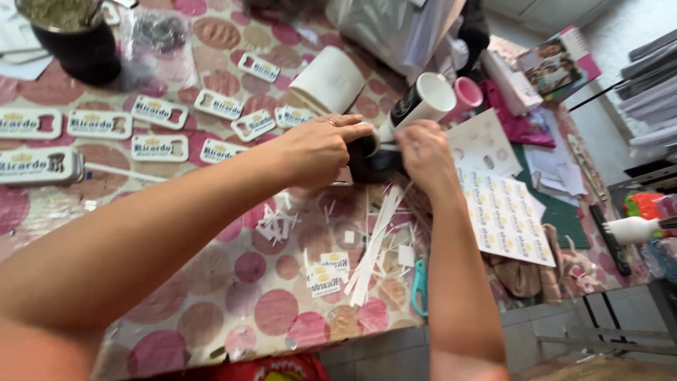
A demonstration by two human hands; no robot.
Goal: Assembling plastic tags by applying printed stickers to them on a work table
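Both my hands meet at the middle of the table over a mug (416, 106) lying on its side, black with a white rim and inside. My left hand (321, 147) lies flat across the dark body of the mug, fingers stretched toward the right. My right hand (423, 152) grips the same mug from the other side, fingers curled down on it. The lower part of the mug is hidden under both hands.
White paper offcuts (374, 247), small printed stickers (324, 279) and teal scissors (419, 286) lie near the front edge. Several white rectangular tags (159, 111) lie at left, with a dark metal pot (74, 35) behind. A sticker sheet (504, 219) and pink mug (467, 95) lie right.
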